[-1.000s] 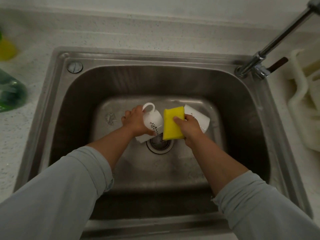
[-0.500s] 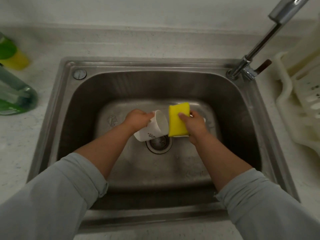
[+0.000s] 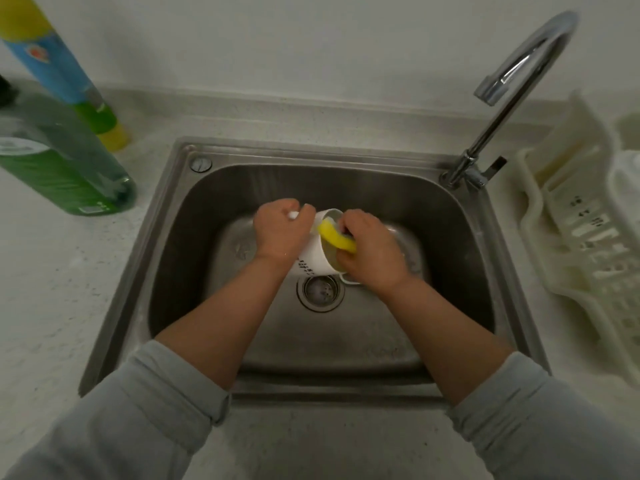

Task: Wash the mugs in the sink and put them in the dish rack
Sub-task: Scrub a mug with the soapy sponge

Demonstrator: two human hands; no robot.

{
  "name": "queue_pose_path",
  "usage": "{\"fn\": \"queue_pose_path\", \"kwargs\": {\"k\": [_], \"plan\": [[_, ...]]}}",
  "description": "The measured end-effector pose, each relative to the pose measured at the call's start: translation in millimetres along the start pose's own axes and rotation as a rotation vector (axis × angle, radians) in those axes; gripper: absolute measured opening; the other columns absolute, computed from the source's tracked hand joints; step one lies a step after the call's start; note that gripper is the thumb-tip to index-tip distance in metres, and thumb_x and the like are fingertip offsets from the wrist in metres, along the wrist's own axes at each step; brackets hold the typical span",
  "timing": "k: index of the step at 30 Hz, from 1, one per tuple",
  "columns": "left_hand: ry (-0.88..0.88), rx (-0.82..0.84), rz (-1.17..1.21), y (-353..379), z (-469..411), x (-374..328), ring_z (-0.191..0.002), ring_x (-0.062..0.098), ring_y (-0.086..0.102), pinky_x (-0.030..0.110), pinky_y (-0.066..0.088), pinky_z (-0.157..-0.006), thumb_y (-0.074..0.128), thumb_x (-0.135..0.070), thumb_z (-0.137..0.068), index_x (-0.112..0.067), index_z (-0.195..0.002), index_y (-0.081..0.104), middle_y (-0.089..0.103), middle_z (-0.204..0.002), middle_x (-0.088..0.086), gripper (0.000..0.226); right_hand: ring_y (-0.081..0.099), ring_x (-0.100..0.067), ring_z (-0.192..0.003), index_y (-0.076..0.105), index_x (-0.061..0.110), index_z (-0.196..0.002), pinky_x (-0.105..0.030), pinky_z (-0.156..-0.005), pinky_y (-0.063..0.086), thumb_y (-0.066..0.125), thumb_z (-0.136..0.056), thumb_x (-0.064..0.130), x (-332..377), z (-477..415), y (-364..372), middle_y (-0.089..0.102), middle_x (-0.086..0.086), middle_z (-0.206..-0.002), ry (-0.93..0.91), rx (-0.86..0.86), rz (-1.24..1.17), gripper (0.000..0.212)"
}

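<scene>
While the left grip [image 3: 282, 233] clasps the mug [image 3: 313, 263], the right grip [image 3: 374, 254] pinches the sponge [image 3: 334, 237].

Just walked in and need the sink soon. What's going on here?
A person is scrubbing a white mug over the sink. The left hand grips the mug, tilted on its side, while the right hand presses a bent yellow sponge into its mouth. A second mug lies in the basin, mostly hidden under the right hand. The dish rack stands right of the sink.
</scene>
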State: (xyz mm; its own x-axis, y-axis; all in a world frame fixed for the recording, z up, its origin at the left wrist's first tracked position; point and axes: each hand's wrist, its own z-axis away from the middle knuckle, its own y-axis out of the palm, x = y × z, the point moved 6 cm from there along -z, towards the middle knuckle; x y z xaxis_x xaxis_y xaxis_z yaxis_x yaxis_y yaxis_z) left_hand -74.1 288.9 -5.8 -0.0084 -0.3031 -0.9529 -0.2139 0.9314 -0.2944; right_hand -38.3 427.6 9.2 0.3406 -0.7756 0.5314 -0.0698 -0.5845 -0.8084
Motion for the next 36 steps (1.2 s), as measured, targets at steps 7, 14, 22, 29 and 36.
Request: {"fn": "queue_pose_path", "kwargs": {"k": [7,14,22,29,36], "plan": [[0.394,0.020,-0.114,-11.8,22.5,-67.6,-0.043,0.004,0.041,0.020,0.035,-0.050,0.045,-0.043,-0.076,0.000,-0.049,0.054,0.041,-0.041,-0.002,0.052,0.067,-0.033,-0.073,0.072,-0.001,-0.088,-0.028,-0.058,0.053,0.079,-0.055,-0.005,42.0,1.9,-7.5,0.070,-0.018,-0.084,-0.209,0.153,0.236,0.034],[0.784,-0.080,-0.085,-28.2,35.2,-114.7,-0.048,0.009,0.033,0.014,0.023,-0.044,0.049,-0.021,-0.083,-0.021,-0.047,0.039,0.029,-0.044,-0.010,0.038,0.049,-0.011,-0.106,0.041,0.004,-0.136,-0.004,-0.077,0.039,0.049,-0.090,-0.002,65.5,16.9,-12.5,0.049,-0.005,-0.119,0.172,0.674,-0.385,0.047],[0.746,-0.108,-0.088,-43.6,23.7,-125.3,-0.040,0.008,0.034,0.007,0.022,-0.044,0.049,-0.025,-0.084,-0.024,-0.048,0.030,0.019,-0.043,-0.015,0.040,0.049,-0.027,-0.122,0.039,0.011,-0.139,-0.034,-0.100,0.042,0.062,-0.083,0.011,71.1,19.7,-21.3,0.049,-0.009,-0.138,-0.329,0.535,0.320,0.061],[0.722,-0.107,-0.065,-33.1,27.3,-129.6,-0.036,0.002,0.033,0.010,0.023,-0.044,0.048,-0.029,-0.083,-0.020,-0.045,0.035,0.020,-0.040,-0.016,0.041,0.046,-0.027,-0.122,0.041,0.000,-0.132,-0.029,-0.097,0.040,0.054,-0.089,0.006,81.7,7.4,-19.2,0.047,-0.015,-0.133,-0.091,0.542,0.300,0.046],[0.750,-0.162,-0.008,-45.9,28.8,-136.7,-0.035,0.000,0.028,0.010,0.018,-0.043,0.049,-0.025,-0.085,-0.025,-0.046,0.028,0.022,-0.047,-0.003,0.045,0.058,-0.019,-0.101,0.058,-0.001,-0.116,-0.008,-0.079,0.042,0.066,-0.085,0.010,91.6,10.7,-31.2,0.064,-0.013,-0.110,-0.042,0.304,-0.365,0.033]]}}
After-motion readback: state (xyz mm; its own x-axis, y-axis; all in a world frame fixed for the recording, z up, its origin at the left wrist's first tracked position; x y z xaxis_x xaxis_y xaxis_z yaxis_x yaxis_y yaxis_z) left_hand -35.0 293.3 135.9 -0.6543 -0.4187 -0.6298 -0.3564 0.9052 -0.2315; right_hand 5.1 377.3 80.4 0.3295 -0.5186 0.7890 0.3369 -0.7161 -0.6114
